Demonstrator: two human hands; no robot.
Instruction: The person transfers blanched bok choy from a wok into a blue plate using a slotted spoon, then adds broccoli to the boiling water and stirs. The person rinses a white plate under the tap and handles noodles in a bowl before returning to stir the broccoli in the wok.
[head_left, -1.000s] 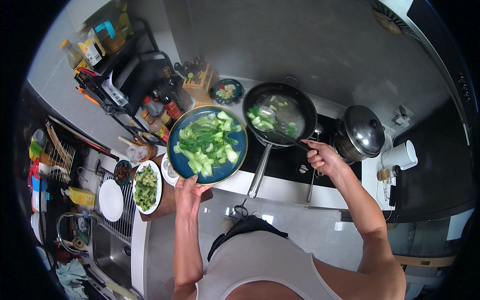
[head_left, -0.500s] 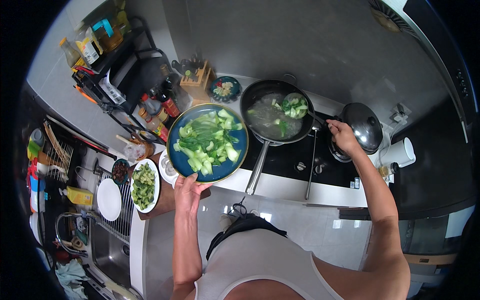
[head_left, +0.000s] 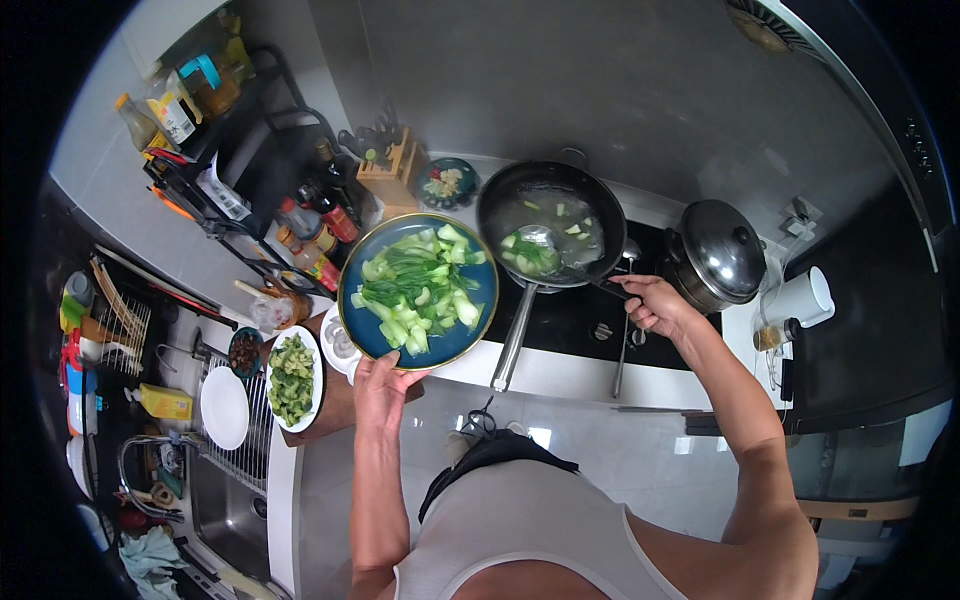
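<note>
Greens (head_left: 420,285), leafy and pale-stemmed, lie heaped across a round blue plate (head_left: 450,347) with a gold rim. The left hand (head_left: 388,385) holds this plate by its near edge, the thumb on top and the other fingers beneath, just left of the wok (head_left: 497,208) and above the edge of the white desk (head_left: 560,380).

The right hand (head_left: 655,305) is closed around the end of a ladle's dark handle; the ladle (head_left: 592,279) reaches over the wok's right rim, its round bowl down in the near left part of the wok among some green leaves. Pale pieces sit in cloudy liquid beside it. The wok stands on a black stove (head_left: 565,335), its silver handle pointing toward the person.

To its right is a lidded steel pot (head_left: 722,250); between them lies a long spoon (head_left: 622,350). Behind the blue plate are a knife block (head_left: 392,172) and a small dish (head_left: 447,183) of chopped pale and red bits. Farther left, a white oval plate (head_left: 314,398) of cut green pieces rests on a brown board (head_left: 335,412).
</note>
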